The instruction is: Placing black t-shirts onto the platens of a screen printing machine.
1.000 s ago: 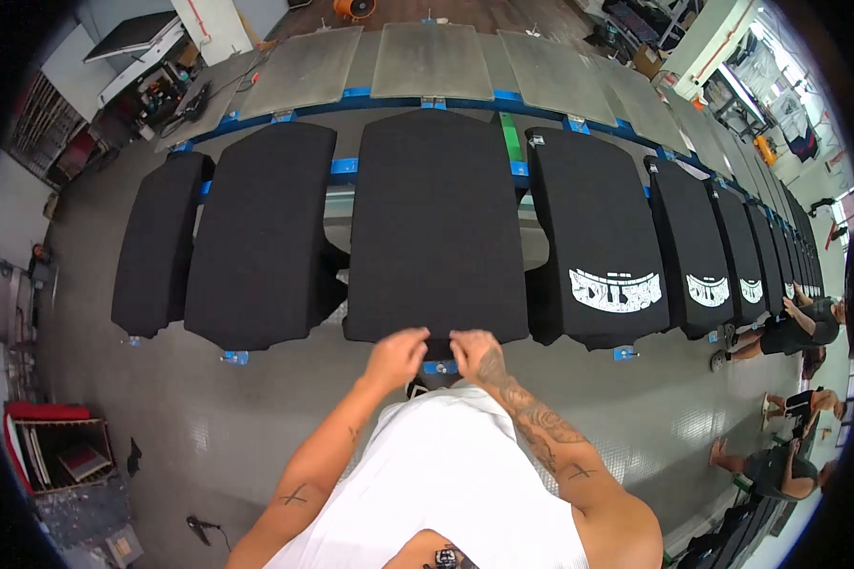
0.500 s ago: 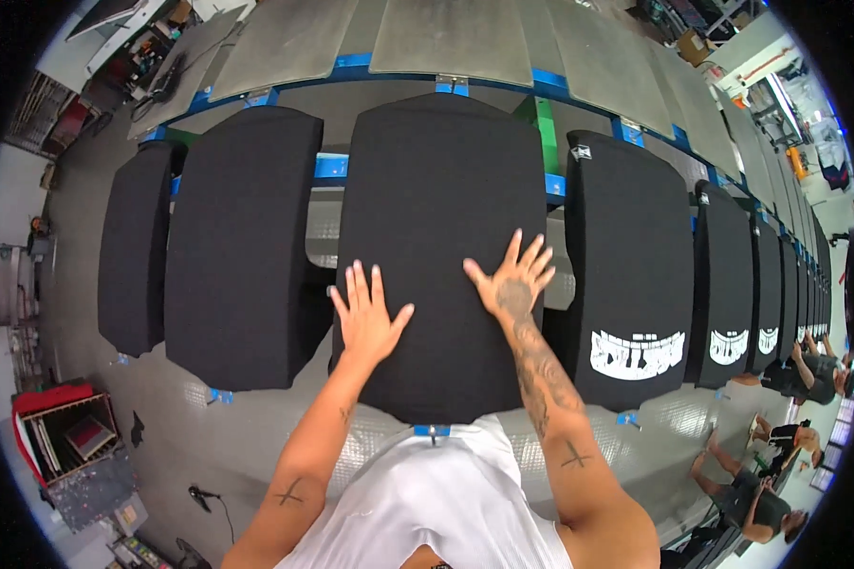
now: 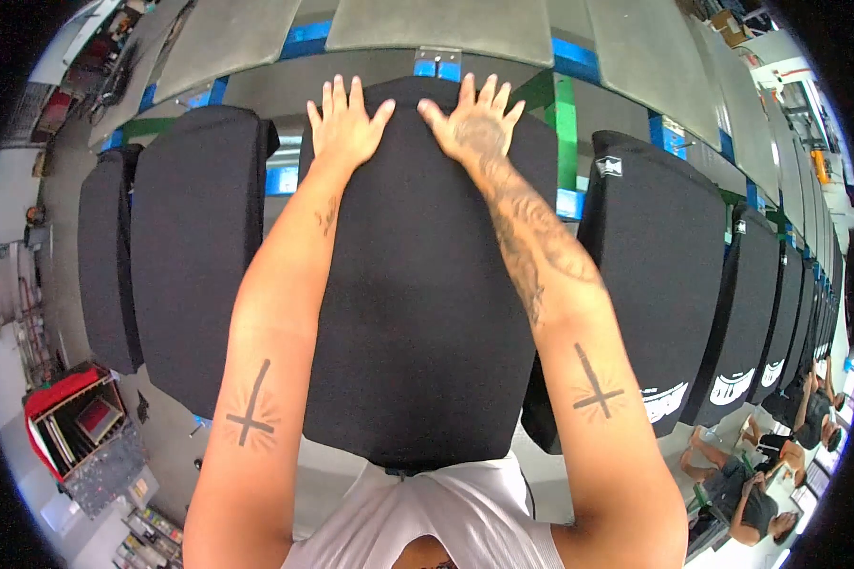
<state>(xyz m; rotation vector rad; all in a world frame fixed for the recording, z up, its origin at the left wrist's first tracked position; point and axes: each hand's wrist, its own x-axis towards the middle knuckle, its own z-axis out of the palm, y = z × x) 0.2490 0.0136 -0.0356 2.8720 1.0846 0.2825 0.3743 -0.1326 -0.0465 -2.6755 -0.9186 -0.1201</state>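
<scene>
A black garment [image 3: 417,303] is stretched over the board in front of me. My left hand [image 3: 343,130] lies flat with fingers spread near its far left corner, and my right hand [image 3: 479,123] lies the same way near the far right corner, thumbs toward the middle. Both hands are open and hold nothing. To the left are more covered boards, the closest a black one [image 3: 190,256]; to the right, black garments with white prints [image 3: 664,275] cover a receding row of boards.
Grey platens [image 3: 436,24] stand on a blue and green frame [image 3: 565,142] beyond the garment. A red-edged crate of flat items [image 3: 71,427] is at lower left. Several other people [image 3: 759,503] are along the right edge.
My hands moved from the garment's near edge, spread open, up over it to the far end, with my forearms now stretched across it and my body closer to the board.
</scene>
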